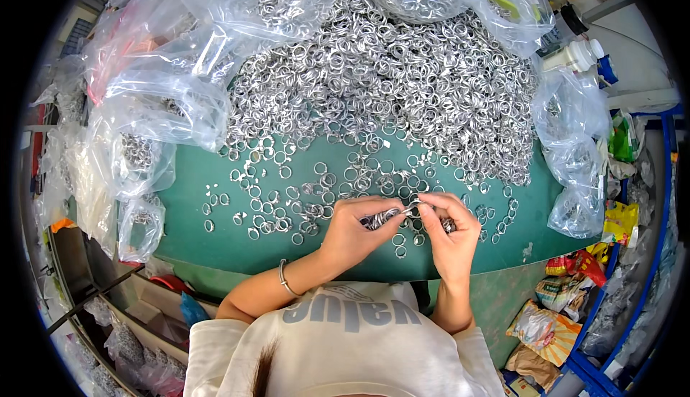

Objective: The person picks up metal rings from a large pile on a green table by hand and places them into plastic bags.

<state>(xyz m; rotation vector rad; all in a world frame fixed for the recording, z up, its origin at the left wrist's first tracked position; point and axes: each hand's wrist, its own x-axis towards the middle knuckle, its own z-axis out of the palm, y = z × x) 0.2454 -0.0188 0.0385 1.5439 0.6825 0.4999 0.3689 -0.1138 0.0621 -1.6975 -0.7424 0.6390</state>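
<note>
Both hands meet over the near part of a green table [208,156], among scattered silver-coloured metal rings [277,221]. Several rings [381,218] are gathered in the closed fingers of my left hand [357,230], whose thumb and forefinger pinch toward the right. My right hand [453,233] is closed too, its thumb and forefinger pinching a small ring [412,208] where the fingertips come together. More rings [448,224] show inside the curled fingers of that hand. Beyond the hands rises a large heap of similar rings [388,73].
Clear plastic bags [165,102] holding rings line the table's left side and back. Another clear bag [575,152] lies along the right edge, near a white bottle [573,56]. Blue shelving [658,203] with packets stands at right; an open drawer [147,303] is at lower left.
</note>
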